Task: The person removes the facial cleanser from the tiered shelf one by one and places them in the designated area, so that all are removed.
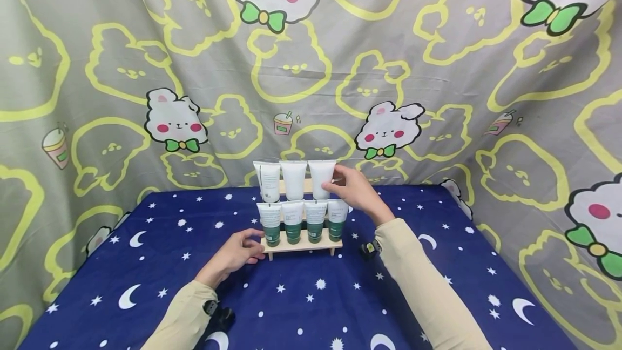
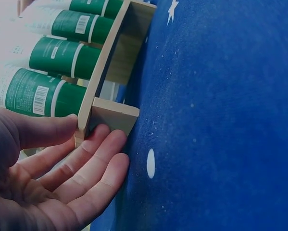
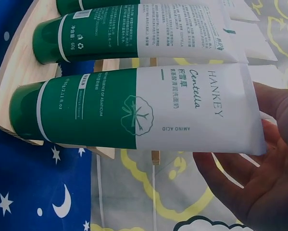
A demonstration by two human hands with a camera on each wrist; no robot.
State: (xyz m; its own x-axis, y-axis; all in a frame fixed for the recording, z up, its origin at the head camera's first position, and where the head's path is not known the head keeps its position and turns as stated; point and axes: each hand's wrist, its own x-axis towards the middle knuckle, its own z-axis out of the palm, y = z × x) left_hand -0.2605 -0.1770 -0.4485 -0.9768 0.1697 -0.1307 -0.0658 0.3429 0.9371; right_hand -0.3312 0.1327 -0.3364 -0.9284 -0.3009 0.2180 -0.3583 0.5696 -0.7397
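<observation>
A tiered wooden rack [image 1: 300, 245] stands on the table with two rows of squeeze tubes. My left hand [image 1: 238, 253] holds the left end of its lower shelf, thumb [image 2: 52, 129] at the top edge and fingers beside the leg underneath. My right hand [image 1: 357, 190] grips the rightmost white tube [image 1: 320, 176] of the upper row, with its thumb on the front. Beside that one stand two more white tubes [image 1: 293, 180]. Green-and-white face wash tubes [image 3: 100, 108] stand caps down in the lower row. In the right wrist view they largely hide the gripped tube.
A dark blue cloth [image 1: 194, 263] with white moons and stars covers the table. Behind it hangs a grey curtain [image 1: 311, 107] with yellow outlines and cartoon rabbits, close to the rack's back. A dark wrist device [image 1: 210, 307] sits at the left cuff.
</observation>
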